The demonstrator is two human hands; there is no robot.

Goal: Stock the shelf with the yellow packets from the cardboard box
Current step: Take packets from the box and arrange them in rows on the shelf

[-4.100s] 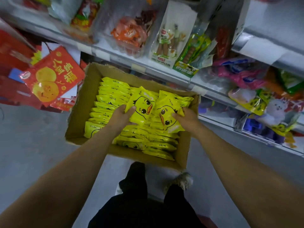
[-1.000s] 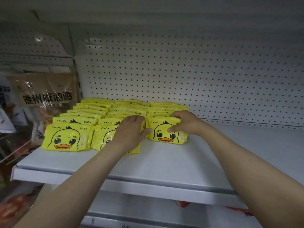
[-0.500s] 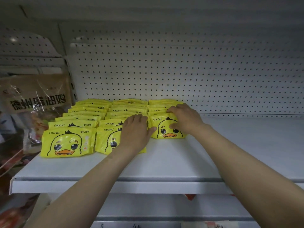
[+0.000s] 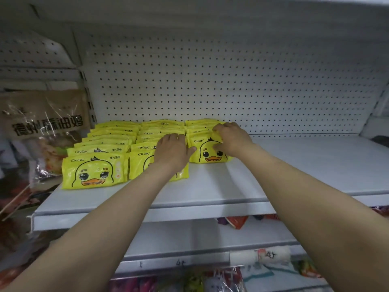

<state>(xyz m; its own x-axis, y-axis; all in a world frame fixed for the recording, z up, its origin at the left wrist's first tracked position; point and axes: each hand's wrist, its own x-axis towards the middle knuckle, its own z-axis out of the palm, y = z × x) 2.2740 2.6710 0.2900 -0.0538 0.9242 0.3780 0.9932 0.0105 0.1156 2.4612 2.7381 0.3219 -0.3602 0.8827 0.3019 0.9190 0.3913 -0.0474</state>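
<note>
Packets: the yellow packets point(image 4: 95, 172) lie in three overlapping rows on the shelf point(image 4: 294, 165), at about 10 o'clock of the view, each row running back to the pegboard point(image 4: 210, 81).
Left hand: the left hand point(image 4: 171, 151) rests palm down on the front of the middle row, fingers fairly straight; its grip holds nothing that I can see.
Right hand: the right hand point(image 4: 232, 139) is on the front packet of the right row point(image 4: 207, 152), fingers curled over its top edge and thumb on its face, so the grip pinches it.
Handling: I judge them light, soft pouches with a glossy, slippery film, so they give under pressure and slide on each other.
Where to hold: the short side edges or the top seam look best, not the slick face.
Pointing: the printed duck faces stand upright toward the viewer, tops toward 12 o'clock.
Long axis: each packet runs 9 to 3 o'clock, parallel to the shelf's front lip.
Neighbour: a brown bag point(image 4: 44, 114) stands at 9 o'clock.
</note>
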